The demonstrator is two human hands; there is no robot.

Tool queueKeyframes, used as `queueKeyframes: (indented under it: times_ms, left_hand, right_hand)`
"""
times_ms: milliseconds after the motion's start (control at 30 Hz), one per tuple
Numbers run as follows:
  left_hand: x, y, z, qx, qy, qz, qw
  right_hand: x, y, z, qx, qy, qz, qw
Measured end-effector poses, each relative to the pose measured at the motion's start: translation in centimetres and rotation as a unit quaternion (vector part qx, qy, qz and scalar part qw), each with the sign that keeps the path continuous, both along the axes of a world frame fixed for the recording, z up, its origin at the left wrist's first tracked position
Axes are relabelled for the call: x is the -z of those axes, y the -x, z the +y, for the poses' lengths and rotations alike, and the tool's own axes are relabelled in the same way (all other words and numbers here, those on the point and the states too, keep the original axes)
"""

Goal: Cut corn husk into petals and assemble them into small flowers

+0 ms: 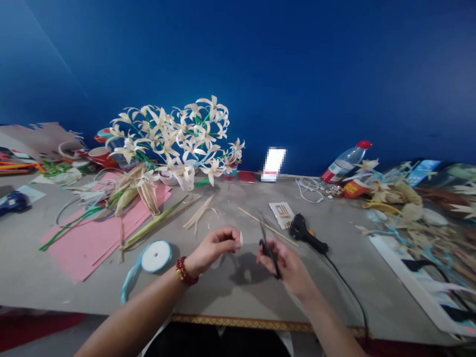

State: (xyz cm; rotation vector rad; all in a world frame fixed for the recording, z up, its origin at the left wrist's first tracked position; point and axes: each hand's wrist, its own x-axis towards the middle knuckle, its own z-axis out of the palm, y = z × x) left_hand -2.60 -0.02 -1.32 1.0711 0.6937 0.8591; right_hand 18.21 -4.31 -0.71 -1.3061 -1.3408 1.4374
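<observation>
My left hand (217, 247), with a red bead bracelet at the wrist, pinches a small pale strip piece (241, 239) between thumb and fingers above the grey table (230, 287). My right hand (284, 260) grips black scissors (268, 248) with the blades pointing up and away, a short way right of the pale piece. Both hands hover close together near the table's front edge. A black glue gun (305, 234) lies just beyond my right hand, its cord trailing off the front edge.
A bouquet of pale handmade flowers (178, 139) stands at the back. Pink paper (96, 233), husk strips and green stems lie left, with a ribbon spool (155, 256) near my left arm. A plastic bottle (345, 161) and craft clutter fill the right side.
</observation>
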Motion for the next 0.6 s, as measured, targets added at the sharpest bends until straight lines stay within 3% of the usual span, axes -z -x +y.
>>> queueKeyframes:
  times_ms: [167,333,600]
  left_hand:
    - [-0.3,-0.2,-0.2,0.075,-0.003,0.030,0.997]
    - [0.0,0.0,0.0,0.101,-0.010,0.047,0.994]
    - [0.1,0.4,0.5,0.109,-0.007,0.071,0.991]
  right_hand:
    - [-0.8,2.0,3.0,0.006,-0.020,0.069,0.997]
    - [-0.2,2.4,4.0,-0.019,-0.002,0.064,0.998]
    - [-0.9,2.1,5.1,-0.080,0.038,0.054,0.995]
